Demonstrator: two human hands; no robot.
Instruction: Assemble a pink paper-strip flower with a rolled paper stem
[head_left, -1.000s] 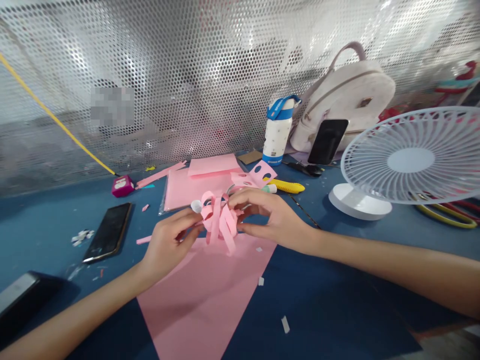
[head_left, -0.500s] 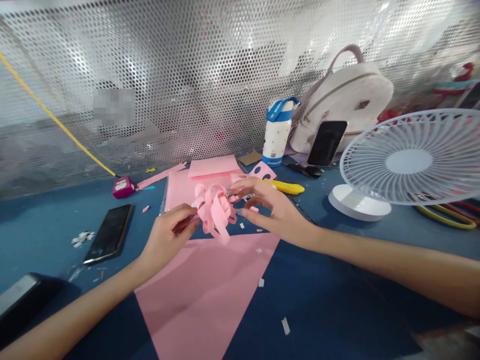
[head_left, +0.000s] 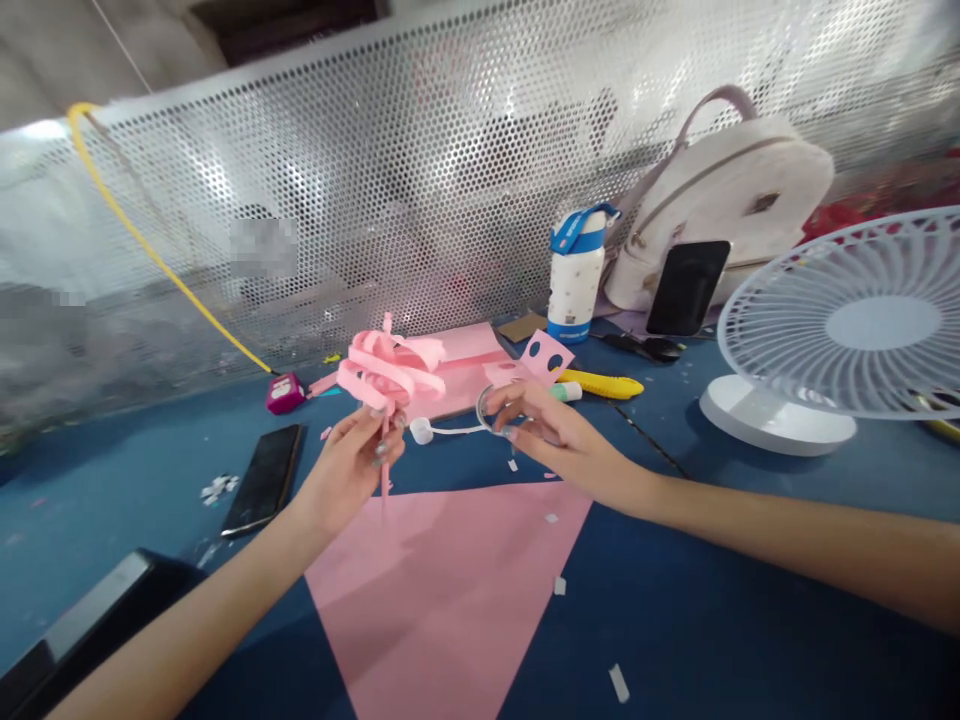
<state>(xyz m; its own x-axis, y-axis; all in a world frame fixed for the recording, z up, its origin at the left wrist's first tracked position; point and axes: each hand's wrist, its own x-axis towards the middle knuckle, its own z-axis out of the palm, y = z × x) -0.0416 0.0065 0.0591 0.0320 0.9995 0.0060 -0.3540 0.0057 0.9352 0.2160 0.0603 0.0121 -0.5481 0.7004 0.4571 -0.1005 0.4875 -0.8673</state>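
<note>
My left hand (head_left: 360, 450) is closed in a pinch around the thin pink stem of a paper-strip flower (head_left: 391, 370). Its looped pink strips stand above my fingers, and the stem's lower end hangs below them. To the right, the curled fingers of my right hand (head_left: 544, 425) are at a thin, pale ring (head_left: 484, 408), which seems to be in their grip; its kind is unclear. A small white roll (head_left: 421, 431) with a white strip running toward that ring lies between my hands. Below them a large pink paper sheet (head_left: 450, 580) lies on the blue table.
Behind my hands are pink sheets (head_left: 469, 345), a yellow cutter (head_left: 604, 384) and a glue stick (head_left: 566, 391). A bottle (head_left: 576, 285), backpack (head_left: 720, 200) and fan (head_left: 877, 325) stand at the right. A phone (head_left: 264, 480) and tape measure (head_left: 285, 393) lie left.
The flower has come up and left in my left hand, upright now with its stem showing. My right hand has parted from it and is at the pale ring. The view has shifted.
</note>
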